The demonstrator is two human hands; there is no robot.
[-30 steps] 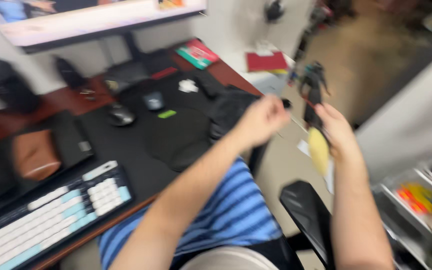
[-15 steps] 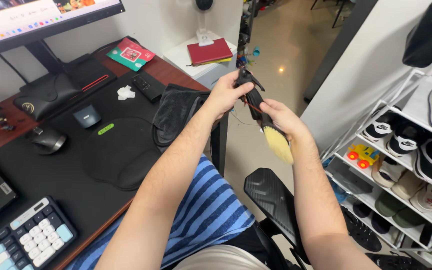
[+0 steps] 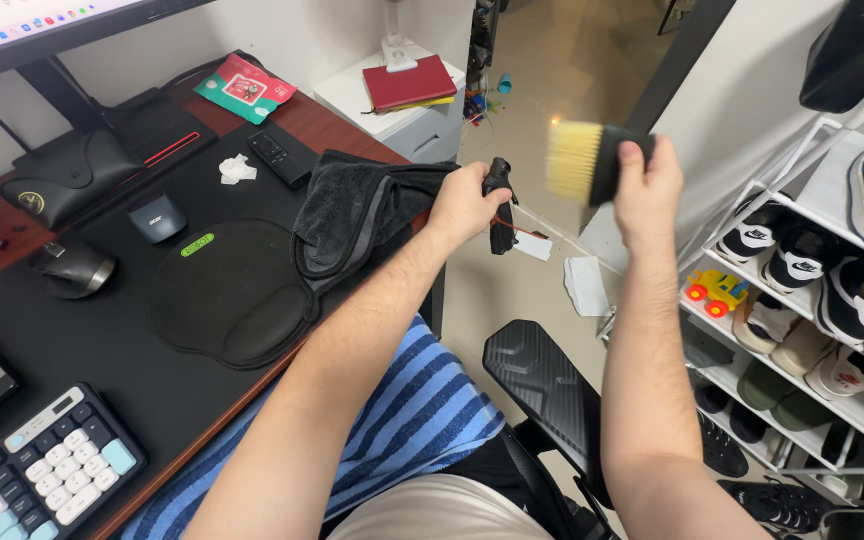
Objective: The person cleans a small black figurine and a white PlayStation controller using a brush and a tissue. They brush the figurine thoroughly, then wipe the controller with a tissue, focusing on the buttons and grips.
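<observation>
While the right hand (image 3: 649, 185) is raised in front of the white wall, its fingers are wrapped around the black handle of a short brush with pale yellow bristles (image 3: 584, 162), bristles pointing toward the left hand and blurred

Item 1, brush: judged light and rigid at the handle, soft and springy at the bristle tuft; best held by the black body, as now, since the bristles would splay and give no purchase

Item 2, small black object with a red cord and white paper tag (image 3: 499, 205): pinched in the closed fingers of the left hand (image 3: 465, 202), hanging just past the desk edge, well apart from the brush; its exact kind cannot be told; it looks light and hard, with the tag dangling loose, so the grip belongs on the black body, not the cord

Surroundings: dark grey folded towel (image 3: 357, 210) draped over the corner of the reddish-brown wooden desk (image 3: 337, 125), just beside the left hand; black round-edged wrist-rest mouse pad (image 3: 227, 295); black computer mouse (image 3: 74, 270); black keyboard with white and blue keys (image 3: 37, 470); white wire shoe rack (image 3: 802, 300) holding pairs of shoes and a small red and yellow toy car (image 3: 717, 292); black chair armrest (image 3: 542, 385) below both forearms
</observation>
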